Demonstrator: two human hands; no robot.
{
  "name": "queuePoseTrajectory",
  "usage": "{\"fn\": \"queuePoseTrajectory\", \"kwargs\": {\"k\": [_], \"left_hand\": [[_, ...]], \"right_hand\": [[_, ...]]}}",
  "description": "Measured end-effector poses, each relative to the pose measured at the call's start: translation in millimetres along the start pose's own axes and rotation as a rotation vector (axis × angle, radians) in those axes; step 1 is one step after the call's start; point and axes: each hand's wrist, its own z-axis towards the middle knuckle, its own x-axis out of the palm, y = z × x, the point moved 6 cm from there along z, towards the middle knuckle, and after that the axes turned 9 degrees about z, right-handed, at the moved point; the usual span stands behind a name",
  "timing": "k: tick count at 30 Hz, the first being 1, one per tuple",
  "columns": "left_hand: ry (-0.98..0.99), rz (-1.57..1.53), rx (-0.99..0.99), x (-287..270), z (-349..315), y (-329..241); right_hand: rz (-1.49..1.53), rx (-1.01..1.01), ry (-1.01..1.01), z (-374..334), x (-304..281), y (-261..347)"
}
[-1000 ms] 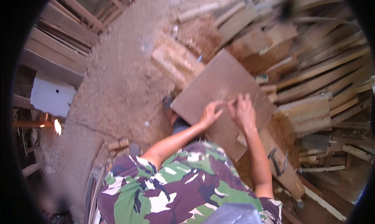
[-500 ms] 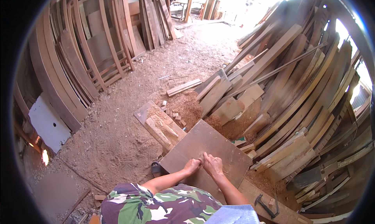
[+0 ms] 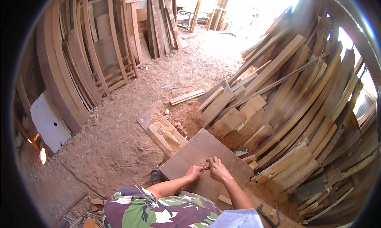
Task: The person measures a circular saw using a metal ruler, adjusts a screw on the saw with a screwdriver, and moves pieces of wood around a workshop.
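Pinching a dark piece (image 3: 205, 168) between their fingertips, the left hand (image 3: 193, 173) and the right hand (image 3: 218, 170) are meeting over the middle of the brown board (image 3: 202, 146); the piece is showing too small to identify. Dusty floor (image 3: 119, 144) is stretching away ahead of the board and to its left. Timber (image 3: 293, 69) is leaning and lying in a big stack to the board's right, while wooden frames (image 3: 114, 29) are standing well beyond the board, to the far left. Camouflage clothing (image 3: 158, 208) is filling the space at the board's near side. A white panel (image 3: 49, 120) is standing tilted, well to the left of the board. A plank (image 3: 254, 199) is jutting out past the board's lower right side, and grey cloth (image 3: 238, 218) is showing near there, below the board. Just past the board's far left side, a block (image 3: 159, 140) is lying. Right of the board's near edge, a dark tool (image 3: 265, 217) is resting on the plank. A sandal (image 3: 156, 175) is showing beside the board's left corner, and offcuts (image 3: 181, 130) are lying scattered just beyond the board.
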Motion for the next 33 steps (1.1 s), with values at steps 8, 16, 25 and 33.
{"fn": "queuePoseTrajectory", "kwargs": {"k": [8,16,25,33], "left_hand": [[-0.137,0.029,0.031,-3.8,-0.5,1.2],[-0.009,0.064,-0.037,10.4,2.0,14.6],[-0.016,0.078,-0.024,-0.6,1.0,2.6],[0.018,0.124,-0.011,-1.6,4.0,2.9]], "right_hand": [[-0.069,0.118,0.075,7.5,3.5,3.6],[-0.168,0.152,0.086,6.1,5.7,-10.1],[-0.054,0.060,0.093,7.9,6.9,-0.5],[-0.030,0.154,0.068,7.4,21.7,0.3]]}}
